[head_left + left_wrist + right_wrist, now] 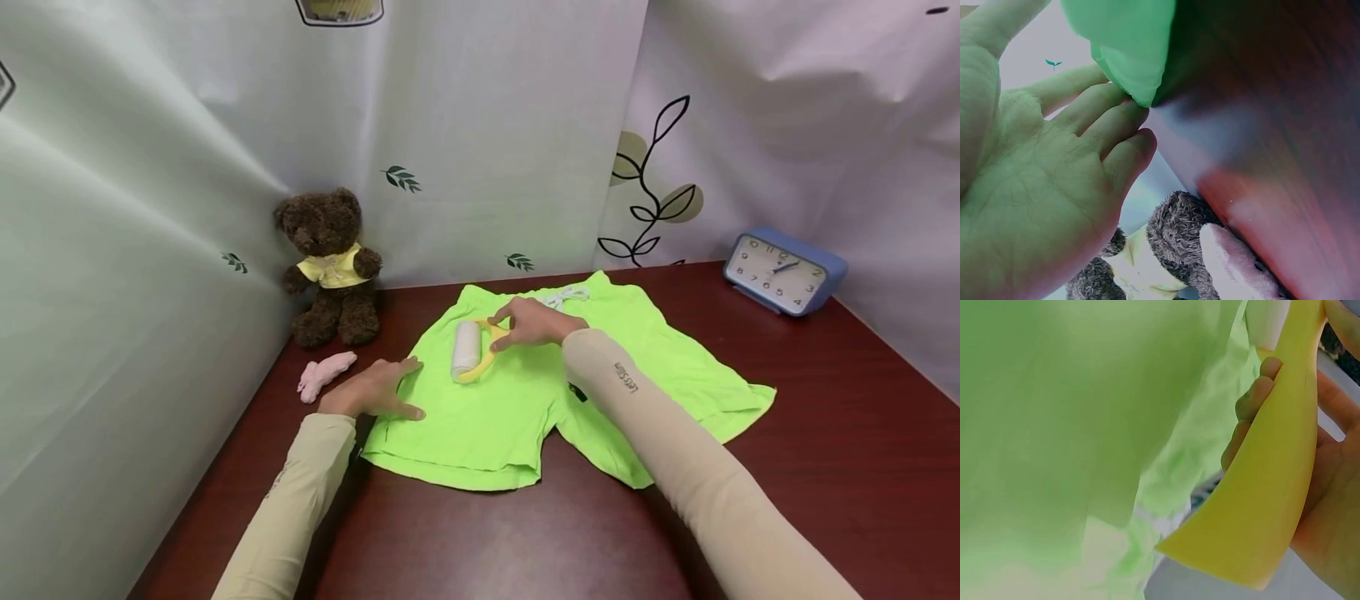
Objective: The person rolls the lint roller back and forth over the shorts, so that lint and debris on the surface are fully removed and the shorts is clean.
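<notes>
Lint roller [467,348] sits over the left half of the neon-green shorts [457,429], which are spread on the dark red tabletop [600,550]. From where I stand, the right hand [528,322] has the yellow handle pinched between thumb and fingers. What the head view hides under that hand, the right wrist view gives: the handle's wide, flared end [1241,531], with fingertips curled round its edge.

The left hand [375,390] is at the shorts' left edge, its grip spread, thumb out over the cloth. Only the left wrist view looks into its bare palm and shows the hem hanging at the fingertips. Close by lies a fluffy pink thing [327,372], with a brown teddy bear [318,225] in a yellow top just behind it. The blue clock [780,271] at the right and the white drawstring [566,297] I make out from the head view alone.
</notes>
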